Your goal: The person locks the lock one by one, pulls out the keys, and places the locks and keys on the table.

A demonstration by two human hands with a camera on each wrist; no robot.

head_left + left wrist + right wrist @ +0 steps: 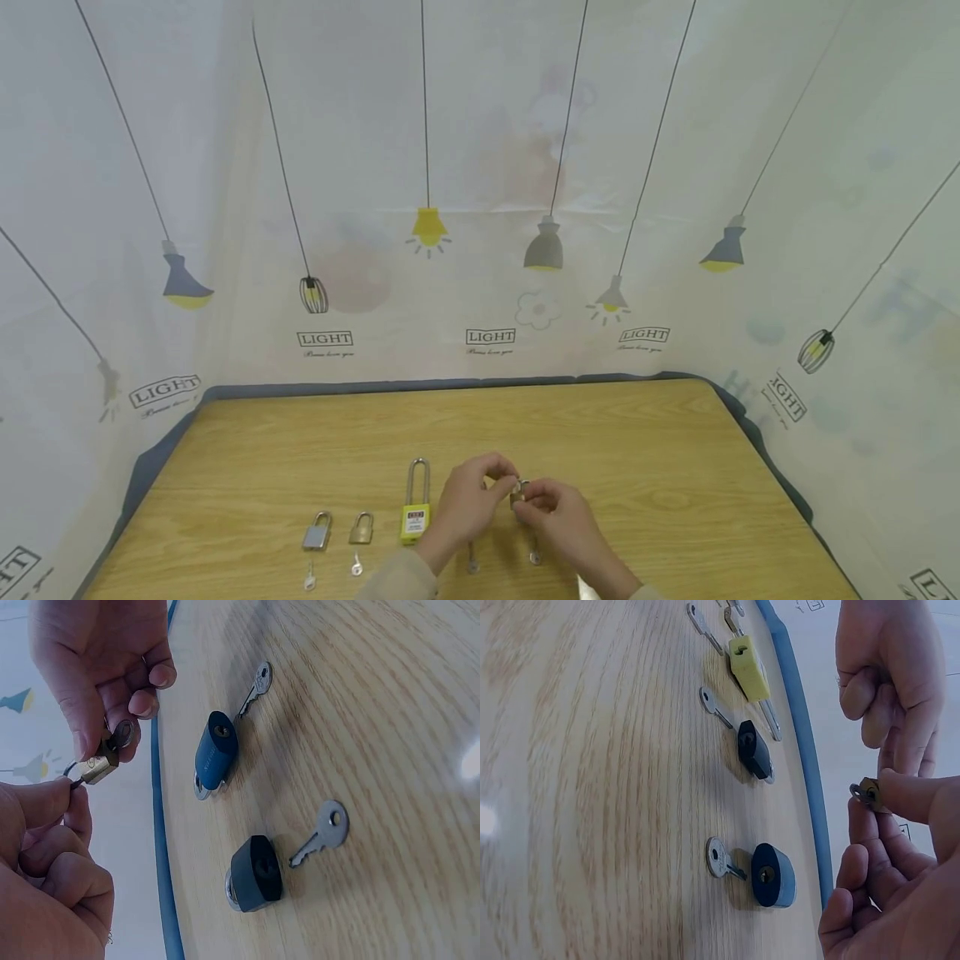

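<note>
A small brass padlock [517,497] is held up over the table between both hands, with a key [123,733] in the bottom of its body. My left hand [469,500] pinches the padlock at its shackle. With thumb and fingers, my right hand [561,518] grips the body. In the right wrist view the same padlock [870,793] shows its keyhole end, the key's bow sticking out. Beneath the hands lie a blue padlock [215,752] and a black padlock [256,874], both largely hidden in the head view. Each has a loose key [325,831] beside it.
Left of the hands lie a yellow padlock [416,522] with a long shackle, a brass padlock [361,529] and a silver padlock [317,533]. Loose keys [356,565] lie in front of these two. A printed curtain [480,275] surrounds the wooden table [637,433].
</note>
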